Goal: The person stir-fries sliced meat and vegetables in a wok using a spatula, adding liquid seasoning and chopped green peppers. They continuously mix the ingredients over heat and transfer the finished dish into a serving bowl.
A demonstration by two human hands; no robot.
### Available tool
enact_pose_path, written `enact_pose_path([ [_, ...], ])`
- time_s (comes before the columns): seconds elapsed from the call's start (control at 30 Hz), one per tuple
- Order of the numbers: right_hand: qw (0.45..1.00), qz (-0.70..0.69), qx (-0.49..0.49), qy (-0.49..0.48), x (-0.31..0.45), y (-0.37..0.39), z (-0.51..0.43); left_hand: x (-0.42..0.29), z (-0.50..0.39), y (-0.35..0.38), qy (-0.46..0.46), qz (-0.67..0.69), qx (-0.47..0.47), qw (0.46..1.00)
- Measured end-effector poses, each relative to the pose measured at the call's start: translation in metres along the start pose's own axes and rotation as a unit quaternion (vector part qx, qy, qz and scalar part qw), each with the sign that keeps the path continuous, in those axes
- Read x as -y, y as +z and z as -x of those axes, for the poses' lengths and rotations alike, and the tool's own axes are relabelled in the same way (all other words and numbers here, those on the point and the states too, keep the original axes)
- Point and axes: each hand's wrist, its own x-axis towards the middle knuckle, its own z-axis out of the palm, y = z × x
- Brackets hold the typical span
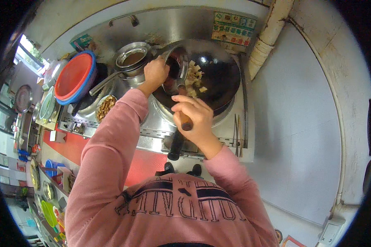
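Note:
A dark wok (219, 74) sits on the stove burner in front of me, with pale cut cubes (194, 77) of food inside it. My left hand (156, 72) grips the rim of a metal bowl (183, 57), which is tilted on its side over the wok's left part. My right hand (194, 117) is closed around the wooden handle (185, 123) of a cooking utensil. Its metal end reaches to the bowl's mouth, and I cannot tell its full shape. Below that hand, the wok's black handle (175, 147) points toward my body.
Left of the wok stand stacked metal pots (133, 74) holding brown liquid, and a bowl of brown chopped pieces (106, 106). Red and blue plastic basins (74, 75) lean farther left. Chopsticks (238, 134) lie at the stove's right edge, beside a pale wall panel (293, 123).

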Motion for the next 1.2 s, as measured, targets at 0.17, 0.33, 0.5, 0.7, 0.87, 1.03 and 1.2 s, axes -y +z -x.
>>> enact_pose_path([
  [0.17, 0.998, 0.029, -0.037, 0.032, -0.018, 0.021, -0.001, -0.017, 0.001, 0.005, -0.019, -0.011, 0.01, 1.0],
  [0.33, 0.993, 0.036, -0.103, 0.044, -0.039, 0.02, 0.004, -0.019, -0.008, 0.012, 0.025, -0.033, -0.036, 0.998],
  [0.5, 0.976, 0.01, -0.162, 0.143, -0.042, -0.006, 0.005, -0.016, -0.025, 0.01, 0.028, -0.051, -0.029, 0.998],
  [0.7, 0.961, -0.127, -0.205, 0.137, -0.024, -0.042, 0.007, 0.025, -0.031, 0.008, 0.008, 0.039, -0.022, 0.999],
  [0.87, 0.954, -0.212, -0.176, 0.115, -0.006, -0.042, -0.001, 0.031, -0.019, 0.014, -0.026, 0.178, -0.007, 0.984],
  [1.03, 0.983, -0.156, -0.073, 0.063, 0.013, -0.044, -0.009, 0.025, -0.01, 0.008, 0.001, 0.208, 0.023, 0.978],
  [1.2, 0.994, -0.107, -0.023, 0.016, 0.018, -0.037, -0.005, 0.032, -0.009, 0.008, 0.034, 0.138, -0.045, 0.989],
])
